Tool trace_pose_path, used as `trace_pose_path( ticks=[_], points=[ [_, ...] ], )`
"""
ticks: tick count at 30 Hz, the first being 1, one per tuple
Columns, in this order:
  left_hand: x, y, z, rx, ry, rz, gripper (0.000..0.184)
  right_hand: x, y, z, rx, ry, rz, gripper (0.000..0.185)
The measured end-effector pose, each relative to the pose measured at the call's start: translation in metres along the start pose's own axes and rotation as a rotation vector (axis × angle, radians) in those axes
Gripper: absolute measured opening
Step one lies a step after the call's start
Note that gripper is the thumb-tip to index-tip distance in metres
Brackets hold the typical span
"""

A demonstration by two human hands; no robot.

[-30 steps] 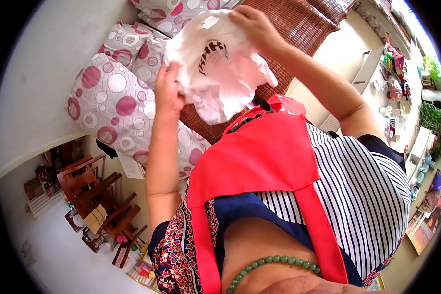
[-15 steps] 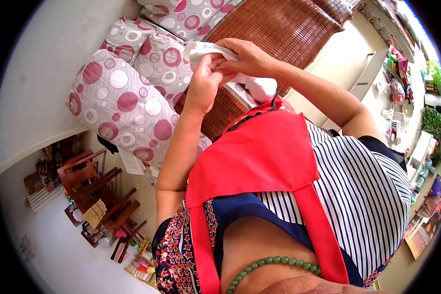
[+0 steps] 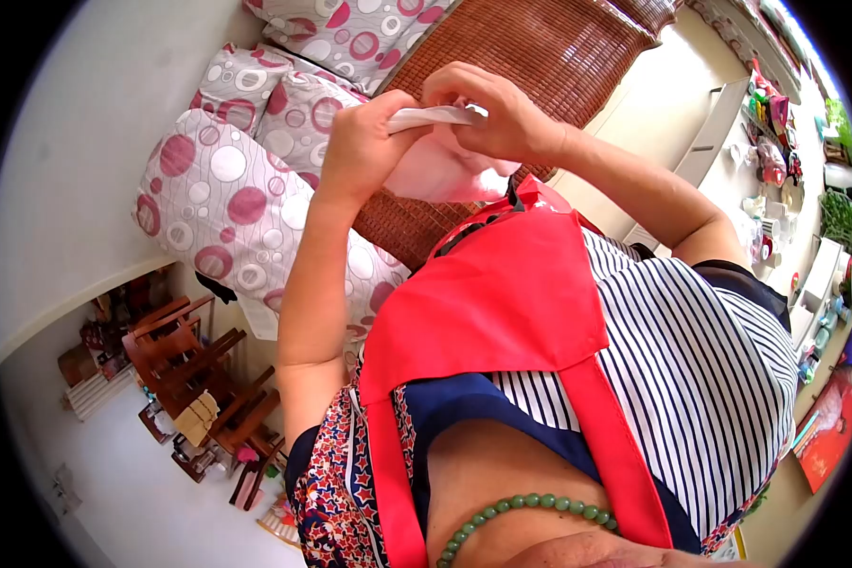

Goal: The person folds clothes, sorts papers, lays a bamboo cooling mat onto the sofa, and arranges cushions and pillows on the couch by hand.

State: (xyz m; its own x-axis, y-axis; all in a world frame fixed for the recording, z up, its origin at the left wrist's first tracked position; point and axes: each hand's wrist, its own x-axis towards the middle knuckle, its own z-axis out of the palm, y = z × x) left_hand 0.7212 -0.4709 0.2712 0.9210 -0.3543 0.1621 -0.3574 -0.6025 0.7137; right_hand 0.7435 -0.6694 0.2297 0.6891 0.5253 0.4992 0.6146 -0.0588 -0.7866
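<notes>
A thin white cloth [image 3: 445, 168] is stretched between my two hands, its folded upper edge forming a narrow band. Below that edge it hangs down in a pale, pinkish sheet, close to the red apron on my body. My left hand [image 3: 367, 142] grips the band at its left end, thumb and fingers pressed together. At the other end, my right hand [image 3: 502, 112] is curled round the cloth with bent fingers. I cannot make out what kind of cloth item it is.
Beyond my hands lies a brown woven mat [image 3: 521, 57] on a bed. Pillows [image 3: 298, 118] and a folded quilt [image 3: 227, 208] with pink circles are at the left. Wooden chairs [image 3: 194, 364] stand lower left. A white counter [image 3: 743, 170] with many small items runs along the right.
The bunched white cloth has been opened out and now hangs spread below my hands. My left hand has moved left, and my hands are farther apart.
</notes>
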Motion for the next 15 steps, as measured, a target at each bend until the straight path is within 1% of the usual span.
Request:
trace_pose_path(
  ticks=[1,2,5,6,7,9,10,11,13,14,15],
  points=[
    [0.000,0.007,-0.007,-0.031,-0.019,0.006,0.019,-0.009,0.004,0.001,-0.010,0.111,-0.041,0.036],
    [0.001,0.015,-0.012,-0.057,-0.005,0.010,0.012,-0.020,0.015,0.001,-0.064,0.124,-0.041,0.039],
    [0.001,0.035,-0.031,0.068,0.001,0.036,0.013,-0.057,0.052,0.019,-0.140,0.202,0.086,0.039],
    [0.000,0.032,-0.036,0.121,-0.001,0.107,0.014,-0.068,0.061,0.026,-0.080,0.135,0.184,0.040],
    [-0.001,0.032,-0.040,0.105,0.007,0.123,0.015,-0.076,0.067,0.035,-0.173,0.161,0.159,0.033],
    [-0.003,0.035,-0.047,0.072,0.020,0.153,0.016,-0.085,0.075,0.045,-0.084,0.100,0.105,0.024],
    [-0.004,0.033,-0.050,0.118,0.040,0.203,0.019,-0.086,0.067,0.046,0.076,0.055,0.168,0.019],
    [-0.006,0.035,-0.056,0.182,0.010,0.197,0.019,-0.087,0.067,0.048,0.134,-0.005,0.146,0.022],
    [-0.011,0.039,-0.068,0.310,-0.046,0.187,0.019,-0.080,0.067,0.039,0.146,-0.175,0.096,0.022],
    [-0.012,0.033,-0.070,0.301,-0.053,0.283,0.020,-0.075,0.064,0.034,0.127,-0.087,0.043,0.024],
    [-0.012,0.033,-0.073,0.325,-0.069,0.331,0.021,-0.074,0.070,0.030,0.061,-0.048,0.085,0.021]
  ],
)
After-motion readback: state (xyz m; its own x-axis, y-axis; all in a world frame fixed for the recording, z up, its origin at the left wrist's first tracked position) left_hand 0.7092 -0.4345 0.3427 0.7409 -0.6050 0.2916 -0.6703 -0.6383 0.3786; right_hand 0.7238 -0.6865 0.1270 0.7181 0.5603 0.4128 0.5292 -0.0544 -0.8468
